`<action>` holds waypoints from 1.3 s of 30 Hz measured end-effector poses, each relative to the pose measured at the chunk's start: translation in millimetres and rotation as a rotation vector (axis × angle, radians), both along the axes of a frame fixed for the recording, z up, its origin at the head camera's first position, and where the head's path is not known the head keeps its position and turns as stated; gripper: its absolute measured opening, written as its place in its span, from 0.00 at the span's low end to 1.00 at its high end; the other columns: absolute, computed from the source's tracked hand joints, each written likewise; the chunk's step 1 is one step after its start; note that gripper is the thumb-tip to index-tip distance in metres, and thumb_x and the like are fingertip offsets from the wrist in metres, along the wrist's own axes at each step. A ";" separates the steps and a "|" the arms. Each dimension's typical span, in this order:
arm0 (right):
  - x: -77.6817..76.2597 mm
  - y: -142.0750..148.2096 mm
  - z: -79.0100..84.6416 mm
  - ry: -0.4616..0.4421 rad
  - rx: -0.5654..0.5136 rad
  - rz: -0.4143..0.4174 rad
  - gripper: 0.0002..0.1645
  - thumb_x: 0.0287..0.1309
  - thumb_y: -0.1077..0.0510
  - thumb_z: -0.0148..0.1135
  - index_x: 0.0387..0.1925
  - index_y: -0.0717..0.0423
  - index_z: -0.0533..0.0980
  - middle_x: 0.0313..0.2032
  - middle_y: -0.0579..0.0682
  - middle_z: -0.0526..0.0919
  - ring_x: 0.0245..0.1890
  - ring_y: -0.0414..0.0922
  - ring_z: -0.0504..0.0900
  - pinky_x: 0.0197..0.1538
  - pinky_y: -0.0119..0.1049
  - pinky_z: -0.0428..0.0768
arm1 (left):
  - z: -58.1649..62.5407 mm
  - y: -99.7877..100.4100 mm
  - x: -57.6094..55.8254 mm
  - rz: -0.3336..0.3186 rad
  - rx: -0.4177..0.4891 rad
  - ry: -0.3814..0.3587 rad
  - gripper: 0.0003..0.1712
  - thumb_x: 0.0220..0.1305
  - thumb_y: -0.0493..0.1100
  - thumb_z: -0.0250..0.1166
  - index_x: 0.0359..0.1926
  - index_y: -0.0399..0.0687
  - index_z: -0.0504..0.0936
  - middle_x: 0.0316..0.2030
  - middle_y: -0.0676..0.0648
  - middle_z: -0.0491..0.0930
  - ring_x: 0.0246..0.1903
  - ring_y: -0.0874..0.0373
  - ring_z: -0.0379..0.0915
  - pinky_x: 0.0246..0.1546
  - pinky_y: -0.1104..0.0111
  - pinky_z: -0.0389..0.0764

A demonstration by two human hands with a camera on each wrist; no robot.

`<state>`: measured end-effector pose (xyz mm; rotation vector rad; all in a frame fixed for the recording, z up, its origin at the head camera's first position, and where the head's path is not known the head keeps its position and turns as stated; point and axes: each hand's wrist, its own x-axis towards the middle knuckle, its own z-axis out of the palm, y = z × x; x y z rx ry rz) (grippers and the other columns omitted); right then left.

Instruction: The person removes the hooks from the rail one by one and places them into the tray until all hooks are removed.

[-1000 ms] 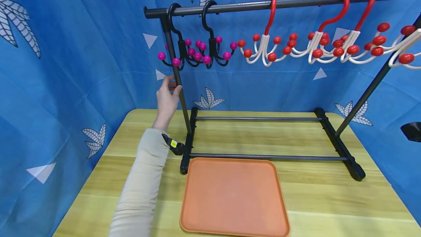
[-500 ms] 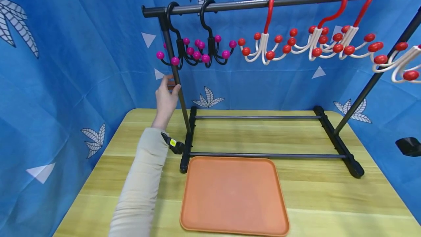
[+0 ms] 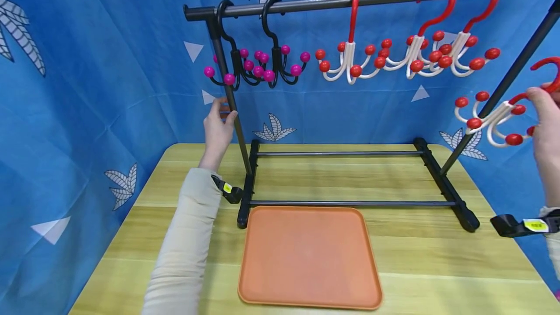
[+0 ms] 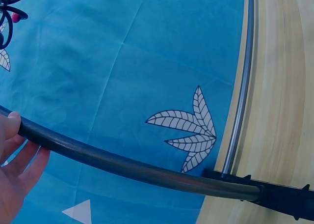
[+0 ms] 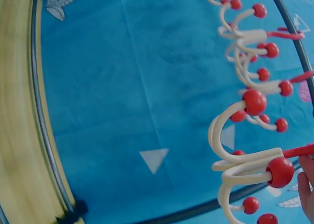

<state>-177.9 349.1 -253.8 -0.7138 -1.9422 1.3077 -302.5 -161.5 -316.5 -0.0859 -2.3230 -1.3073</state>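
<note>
My left hand [image 3: 218,128] grips the black left post [image 3: 231,103] of a garment rack, thumb on the near side and fingers behind; the left wrist view shows fingertips [image 4: 37,162] under the post. At the far right, my right hand [image 3: 547,130] holds a white multi-arm hook hanger [image 3: 502,111] with red ball tips by its red top hook. That hanger is tilted, below the rail and off it. In the right wrist view its white arms [image 5: 255,160] fill the near side, fingers partly cut off at the edge.
From the top rail [image 3: 315,5] hang two black hook hangers [image 3: 276,60] with magenta balls. Farther right hang three red-and-white ones [image 3: 348,55]. An orange tray [image 3: 310,256] lies on the wooden table [image 3: 424,266] before the rack base. Blue cloth [image 3: 87,86] stands behind.
My right hand has come into view, with the held hanger moving left and lower. The rightmost hanging hanger has swung and turned. My left hand keeps its place on the post.
</note>
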 end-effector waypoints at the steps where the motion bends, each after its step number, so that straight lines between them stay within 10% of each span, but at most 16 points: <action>1: 1.1 -3.0 -3.1 0.008 -0.019 0.006 0.27 0.53 0.37 0.54 0.55 0.35 0.70 0.45 0.28 0.72 0.41 0.25 0.63 0.42 0.18 0.66 | -0.2 0.1 0.0 0.000 0.001 0.002 0.17 0.64 0.39 0.56 0.54 0.47 0.68 0.45 0.41 0.76 0.46 0.50 0.74 0.46 0.60 0.76; 9: 2.0 -29.8 -31.5 0.181 0.026 0.076 0.21 0.49 0.46 0.62 0.47 0.45 0.77 0.36 0.32 0.77 0.35 0.25 0.73 0.41 0.16 0.69 | -1.1 2.1 1.2 -0.003 -0.009 -0.003 0.17 0.65 0.40 0.55 0.54 0.47 0.68 0.45 0.41 0.76 0.46 0.49 0.74 0.45 0.59 0.76; 39: 22.8 -156.7 -126.4 0.177 0.142 0.453 0.12 0.45 0.65 0.68 0.34 0.66 0.80 0.25 0.24 0.78 0.27 0.22 0.78 0.29 0.16 0.73 | -2.0 -1.0 -0.1 -0.003 -0.006 0.004 0.17 0.65 0.41 0.55 0.55 0.46 0.68 0.45 0.41 0.76 0.46 0.49 0.74 0.45 0.59 0.76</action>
